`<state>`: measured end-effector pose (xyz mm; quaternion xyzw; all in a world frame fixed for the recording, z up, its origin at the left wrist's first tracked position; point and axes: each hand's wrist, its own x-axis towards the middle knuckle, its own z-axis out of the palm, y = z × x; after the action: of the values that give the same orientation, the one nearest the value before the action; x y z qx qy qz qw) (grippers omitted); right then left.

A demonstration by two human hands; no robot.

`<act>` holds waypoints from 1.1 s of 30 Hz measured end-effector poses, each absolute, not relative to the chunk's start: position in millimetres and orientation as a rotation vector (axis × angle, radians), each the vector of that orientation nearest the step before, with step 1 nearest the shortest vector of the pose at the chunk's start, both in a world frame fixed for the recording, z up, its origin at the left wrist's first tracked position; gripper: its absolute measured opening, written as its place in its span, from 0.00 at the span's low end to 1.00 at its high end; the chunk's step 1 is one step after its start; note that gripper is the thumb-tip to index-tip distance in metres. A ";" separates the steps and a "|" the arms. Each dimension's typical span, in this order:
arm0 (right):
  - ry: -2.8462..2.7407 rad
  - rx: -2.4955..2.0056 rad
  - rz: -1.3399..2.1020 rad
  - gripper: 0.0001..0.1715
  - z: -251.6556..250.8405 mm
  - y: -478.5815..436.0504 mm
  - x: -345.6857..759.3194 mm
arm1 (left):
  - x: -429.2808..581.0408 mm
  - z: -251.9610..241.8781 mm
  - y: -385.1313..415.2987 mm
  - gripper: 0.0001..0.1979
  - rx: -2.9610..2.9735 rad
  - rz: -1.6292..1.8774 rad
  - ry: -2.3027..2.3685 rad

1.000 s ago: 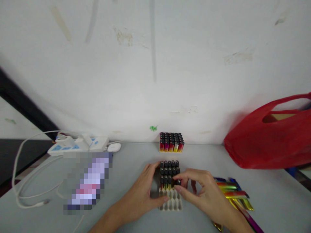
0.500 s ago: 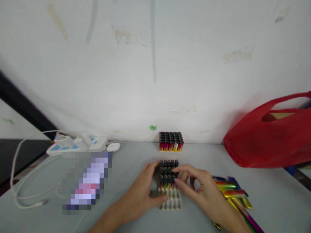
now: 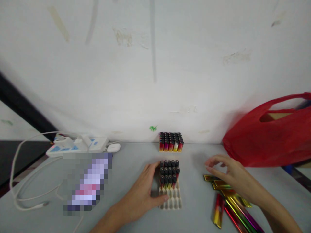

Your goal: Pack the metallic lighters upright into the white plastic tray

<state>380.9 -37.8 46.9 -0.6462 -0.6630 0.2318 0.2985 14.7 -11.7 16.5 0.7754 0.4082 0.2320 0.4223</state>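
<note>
Black-topped batteries (image 3: 168,171) with shiny red and yellow sides stand in rows in the back part of a pale grooved tray (image 3: 173,203). The tray's front grooves are bare. My left hand (image 3: 143,189) is closed around the tray's left side. Its thumb lies over the front grooves and its fingertips touch the back left of the battery rows. My right hand (image 3: 227,168) hovers off to the right with its fingers curved and a little apart, nothing visible between them. Beneath it are shiny flat strips (image 3: 233,202) in gold, red, green and purple, partly hidden by the hand and forearm.
A tight block of similar batteries (image 3: 171,142) stands against the wall. At left are a white power strip (image 3: 80,145) with cables, a white case (image 3: 113,148) and a blurred-out phone-like object (image 3: 89,184). A red bag (image 3: 269,136) sits at the right.
My right hand has left the batteries and moved right, over the shiny strips, several of which now show more. My left hand keeps its place on the tray.
</note>
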 end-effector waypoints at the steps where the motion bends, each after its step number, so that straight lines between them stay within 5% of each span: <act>1: -1.768 -1.745 0.619 0.26 44.1 -40.9 392.4 | 14.6 16.3 -11.9 0.46 1.940 0.583 1.024; 7: -1.893 -1.860 0.622 0.24 32.7 -55.2 408.8 | 14.4 14.0 -12.0 0.45 1.938 0.592 1.021; 17: -2.089 -1.792 0.615 0.06 26.6 -33.4 375.3 | 14.3 13.4 -11.0 0.46 1.956 0.560 1.036; 33: -1.517 -1.941 0.192 0.40 19.4 -99.9 411.8 | 15.8 17.9 -11.9 0.46 1.938 0.603 1.018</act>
<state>411.8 -99.9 19.4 -0.7416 -0.5799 0.0732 0.3292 15.8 -11.9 17.9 0.7739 0.4063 0.2408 0.4218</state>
